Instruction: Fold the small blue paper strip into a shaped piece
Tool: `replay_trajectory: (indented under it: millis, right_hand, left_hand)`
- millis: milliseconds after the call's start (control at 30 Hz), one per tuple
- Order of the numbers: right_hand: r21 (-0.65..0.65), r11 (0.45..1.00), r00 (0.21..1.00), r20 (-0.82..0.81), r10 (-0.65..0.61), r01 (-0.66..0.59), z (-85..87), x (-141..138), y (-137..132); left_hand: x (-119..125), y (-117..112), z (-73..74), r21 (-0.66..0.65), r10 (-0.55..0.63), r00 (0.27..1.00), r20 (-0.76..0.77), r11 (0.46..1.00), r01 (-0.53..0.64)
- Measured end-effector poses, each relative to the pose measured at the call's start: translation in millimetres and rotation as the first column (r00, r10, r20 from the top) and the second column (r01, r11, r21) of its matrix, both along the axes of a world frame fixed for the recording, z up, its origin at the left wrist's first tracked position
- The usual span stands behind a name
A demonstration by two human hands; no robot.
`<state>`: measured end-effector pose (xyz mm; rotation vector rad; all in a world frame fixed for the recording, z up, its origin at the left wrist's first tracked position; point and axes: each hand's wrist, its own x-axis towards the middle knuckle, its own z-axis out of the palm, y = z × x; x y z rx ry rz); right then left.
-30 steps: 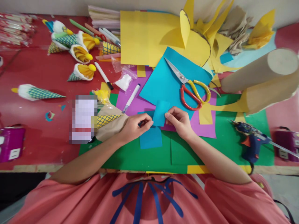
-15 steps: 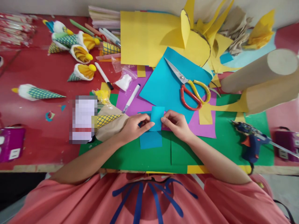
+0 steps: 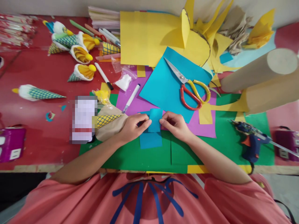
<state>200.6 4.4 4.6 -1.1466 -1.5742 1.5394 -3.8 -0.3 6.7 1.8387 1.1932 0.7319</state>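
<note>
A small blue paper rectangle [image 3: 155,120] is held upright between my two hands. My left hand [image 3: 137,126] pinches its left edge with thumb and forefinger, and my right hand [image 3: 174,124] pinches the right edge. Just beneath it, another blue paper piece [image 3: 150,140] lies on the green sheet [image 3: 130,158]. Beyond my hands, scissors [image 3: 187,84] with one red and one yellow handle rest on a larger blue sheet [image 3: 155,82]. A capped marker [image 3: 132,97] lies on the purple paper [image 3: 121,101] past my left hand.
A blue glue gun [image 3: 253,146] sits at the right, below a cardboard tube [image 3: 254,71]. Yellow sheets [image 3: 140,37] cover the back. On the red table [image 3: 42,124] at left are several paper cones [image 3: 44,92], and a blurred-out phone-like object [image 3: 83,118] is beside brown paper.
Both hands have shifted slightly to the left with the small blue paper rectangle, still pinching its edges. Everything else on the table stays in place.
</note>
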Motion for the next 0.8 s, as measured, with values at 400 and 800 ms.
replay_trajectory:
  millis: [400,800]
  right_hand:
    - [0.096,0.992,0.994,0.083,0.073,-0.081,0.2,2.3,0.9]
    - [0.120,0.983,0.985,0.118,0.122,-0.136,-0.8,3.2,1.1]
  left_hand:
    - [0.8,0.5,2.2,-0.027,0.041,0.999,0.017,0.999,-0.041]
    - [0.4,0.4,-0.7,-0.023,0.082,0.994,0.075,0.996,-0.081]
